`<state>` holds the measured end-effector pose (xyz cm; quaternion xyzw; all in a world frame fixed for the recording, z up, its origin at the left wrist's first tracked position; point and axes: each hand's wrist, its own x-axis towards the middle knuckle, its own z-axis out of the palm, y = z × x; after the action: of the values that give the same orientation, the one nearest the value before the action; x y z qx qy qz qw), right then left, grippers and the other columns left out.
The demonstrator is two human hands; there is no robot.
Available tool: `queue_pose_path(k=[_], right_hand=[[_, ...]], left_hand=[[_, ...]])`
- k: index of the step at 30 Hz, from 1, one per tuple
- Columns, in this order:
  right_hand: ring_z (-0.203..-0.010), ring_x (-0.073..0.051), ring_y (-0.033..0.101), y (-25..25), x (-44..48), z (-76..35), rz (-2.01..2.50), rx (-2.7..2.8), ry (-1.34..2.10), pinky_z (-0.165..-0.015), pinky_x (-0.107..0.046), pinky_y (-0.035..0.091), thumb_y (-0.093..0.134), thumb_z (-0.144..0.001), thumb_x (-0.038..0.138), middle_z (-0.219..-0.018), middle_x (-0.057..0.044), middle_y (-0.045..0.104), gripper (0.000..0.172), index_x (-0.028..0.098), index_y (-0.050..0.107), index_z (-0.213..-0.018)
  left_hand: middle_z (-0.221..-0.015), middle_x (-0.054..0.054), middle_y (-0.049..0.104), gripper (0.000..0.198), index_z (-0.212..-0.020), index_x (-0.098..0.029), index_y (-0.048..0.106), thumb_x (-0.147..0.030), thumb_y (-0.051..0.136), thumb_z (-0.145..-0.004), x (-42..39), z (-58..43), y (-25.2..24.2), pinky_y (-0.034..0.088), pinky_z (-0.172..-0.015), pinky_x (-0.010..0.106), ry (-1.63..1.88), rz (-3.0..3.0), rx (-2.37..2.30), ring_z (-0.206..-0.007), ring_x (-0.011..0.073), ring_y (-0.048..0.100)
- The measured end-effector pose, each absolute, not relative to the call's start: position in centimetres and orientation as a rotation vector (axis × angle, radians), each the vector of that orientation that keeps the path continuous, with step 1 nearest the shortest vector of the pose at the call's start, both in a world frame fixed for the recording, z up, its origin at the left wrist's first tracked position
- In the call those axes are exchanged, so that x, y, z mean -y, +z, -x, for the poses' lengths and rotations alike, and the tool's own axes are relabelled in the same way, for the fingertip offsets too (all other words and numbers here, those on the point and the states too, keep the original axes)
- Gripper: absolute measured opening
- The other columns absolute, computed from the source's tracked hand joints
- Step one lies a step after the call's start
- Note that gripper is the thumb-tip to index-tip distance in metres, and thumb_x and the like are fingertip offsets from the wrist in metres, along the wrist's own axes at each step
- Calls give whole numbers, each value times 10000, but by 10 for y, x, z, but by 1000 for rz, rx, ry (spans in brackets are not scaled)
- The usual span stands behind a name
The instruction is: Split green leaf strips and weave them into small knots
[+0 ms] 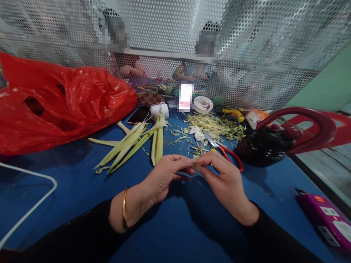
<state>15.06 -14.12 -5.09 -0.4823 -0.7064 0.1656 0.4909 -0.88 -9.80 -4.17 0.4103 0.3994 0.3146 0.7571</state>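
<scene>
Over the middle of the blue table (170,226), my left hand (171,171) and my right hand (223,179) meet at the fingertips. Both pinch a small pale piece (195,159), mostly hidden by the fingers and too small to name. Left of my hands lie long green and pale leaf strips (123,146), with a stalk bundle (157,142) beside them. Red-handled scissors (231,157) rest open just beyond my right hand. Behind them are a heap of thin plant trimmings (211,126) and a crumpled white scrap (197,133).
A red plastic bag (63,102) fills the left. White string (159,109), a phone (139,114), a ribbon spool (203,104) and a lit screen (185,96) stand near the mesh panel (161,29). At right are a black pot (260,146) and a purple power strip (325,219).
</scene>
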Motion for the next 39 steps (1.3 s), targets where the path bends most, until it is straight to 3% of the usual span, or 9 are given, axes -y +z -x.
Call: queue_pose_path(k=[13,22,24,28,32,39], right_hand=[[-712,-148,578,-51,139,-151,1195,1718,522,-658,-286,455,569,-879,137,-754,-8,608,139,206,618,-768],[-656,-155,604,-51,142,-142,1306,1394,710,-632,-302,490,627,-815,209,-696,-11,663,94,199,641,-723],[-622,-145,598,-51,141,-141,1288,1293,786,-606,-291,498,660,-784,225,-669,3,646,44,199,634,-759],[-578,-130,592,-51,139,-141,1222,1156,923,-574,-279,515,697,-740,247,-665,23,631,183,201,637,-906],[-562,-120,570,-50,139,-142,1248,1166,974,-560,-260,498,687,-743,264,-612,22,613,106,187,626,-704],[-550,-115,564,-52,138,-142,1246,1124,1044,-564,-256,493,702,-741,289,-597,28,611,136,181,630,-701]], left_hand=[[-625,13,650,167,-629,-137,670,-273,706,-717,103,0,-44,449,-668,221,838,-1010,-951,-638,104,568],[-650,8,689,102,-683,-149,719,-246,713,-716,100,3,-39,459,-660,212,865,-1168,-946,-642,113,597],[-668,14,701,92,-687,-153,723,-236,703,-720,100,3,-38,475,-686,226,861,-1210,-946,-662,127,619],[-718,31,723,86,-716,-158,729,-223,676,-734,101,3,-37,497,-709,250,847,-1310,-952,-701,152,647],[-750,31,729,82,-763,-160,725,-209,666,-735,101,4,-37,500,-699,247,850,-1465,-963,-713,157,653],[-745,31,722,82,-758,-152,720,-203,664,-728,100,4,-40,488,-686,237,842,-1472,-1002,-703,148,641]])
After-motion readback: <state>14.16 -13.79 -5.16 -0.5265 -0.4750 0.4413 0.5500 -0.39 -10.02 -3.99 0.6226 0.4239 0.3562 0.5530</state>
